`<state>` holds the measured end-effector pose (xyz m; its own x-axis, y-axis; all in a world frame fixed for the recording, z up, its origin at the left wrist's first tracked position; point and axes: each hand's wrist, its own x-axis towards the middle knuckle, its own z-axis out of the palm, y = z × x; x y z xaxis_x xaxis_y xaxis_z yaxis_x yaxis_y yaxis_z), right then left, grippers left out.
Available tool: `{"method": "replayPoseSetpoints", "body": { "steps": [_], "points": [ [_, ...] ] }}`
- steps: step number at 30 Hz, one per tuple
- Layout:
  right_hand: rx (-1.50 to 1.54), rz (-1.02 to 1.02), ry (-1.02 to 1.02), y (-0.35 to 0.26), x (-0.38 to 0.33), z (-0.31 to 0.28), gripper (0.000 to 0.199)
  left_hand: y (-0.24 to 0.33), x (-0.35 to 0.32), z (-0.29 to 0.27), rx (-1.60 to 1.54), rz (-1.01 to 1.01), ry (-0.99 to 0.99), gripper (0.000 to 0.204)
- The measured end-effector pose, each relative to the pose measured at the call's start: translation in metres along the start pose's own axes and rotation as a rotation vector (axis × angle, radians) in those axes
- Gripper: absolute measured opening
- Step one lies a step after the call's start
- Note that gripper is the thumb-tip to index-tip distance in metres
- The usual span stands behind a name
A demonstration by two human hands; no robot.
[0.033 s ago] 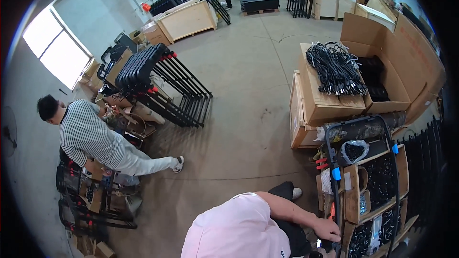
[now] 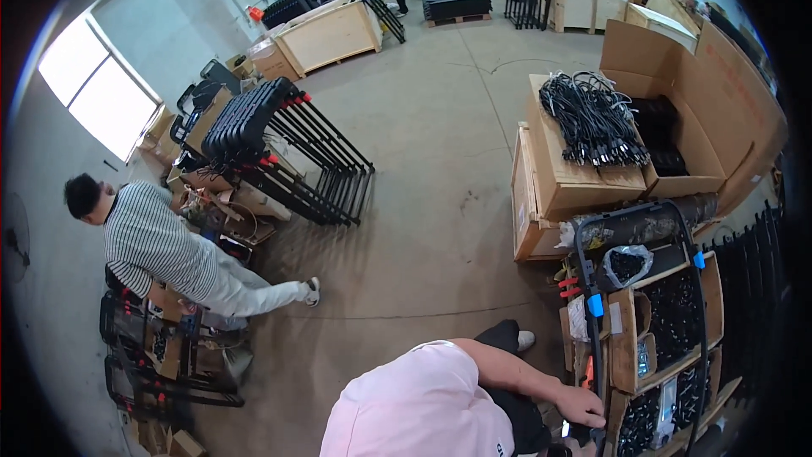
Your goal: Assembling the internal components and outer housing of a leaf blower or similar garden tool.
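Wide floor [image 2: 440, 228] ends near the black frame [image 2: 598, 360] beside the left hand [image 2: 582, 407].

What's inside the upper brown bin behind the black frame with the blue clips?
Small black parts fill most of the upper brown bin, with silvery-blue pieces near its left side. The black frame covers a strip, and the pile hides the bottom.

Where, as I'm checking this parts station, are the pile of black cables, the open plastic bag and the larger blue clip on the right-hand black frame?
Black cables [image 2: 590, 123]: head view, middle of the pile.
Plastic bag [image 2: 647, 265]: head view, its right-hand wall.
Larger blue clip [image 2: 595, 305]: head view, its middle.
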<state>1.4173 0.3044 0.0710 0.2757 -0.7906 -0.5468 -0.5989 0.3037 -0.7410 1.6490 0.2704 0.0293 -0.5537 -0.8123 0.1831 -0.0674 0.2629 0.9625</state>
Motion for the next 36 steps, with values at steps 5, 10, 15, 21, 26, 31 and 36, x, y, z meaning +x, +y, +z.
{"method": "replayPoseSetpoints", "body": {
  "steps": [5, 10, 15, 21, 26, 31, 36],
  "points": [
    [0.098, 0.014, 0.093, -0.046, -0.045, 0.008, 0.048, 0.028, 0.016, 0.023, -0.223, 0.092, 0.028, 0.051],
    [0.102, -0.066, 0.126, -0.082, -0.076, 0.007, 0.045, 0.045, 0.029, 0.047, -0.162, 0.085, 0.062, 0.039],
    [0.107, 0.105, 0.254, -0.082, -0.114, 0.008, 0.042, 0.058, 0.036, 0.078, -0.251, 0.14, 0.016, 0.036],
    [0.093, -0.038, 0.424, -0.042, -0.129, 0.012, 0.04, 0.052, 0.052, 0.108, -0.232, 0.118, -0.134, 0.028],
    [-0.215, 0.098, 0.569, -0.086, -0.125, -0.024, 0.039, 0.115, 0.095, 0.043, -0.324, 0.021, -0.354, 0.027],
    [-0.284, 0.256, 0.614, -0.13, -0.116, -0.064, 0.045, 0.121, 0.152, 0.032, -0.442, 0.027, -0.487, 0.026],
    [-0.293, 0.356, 0.521, -0.131, -0.099, -0.067, 0.043, 0.102, 0.158, 0.027, -0.392, -0.125, -0.548, 0.024]
  ]
}}
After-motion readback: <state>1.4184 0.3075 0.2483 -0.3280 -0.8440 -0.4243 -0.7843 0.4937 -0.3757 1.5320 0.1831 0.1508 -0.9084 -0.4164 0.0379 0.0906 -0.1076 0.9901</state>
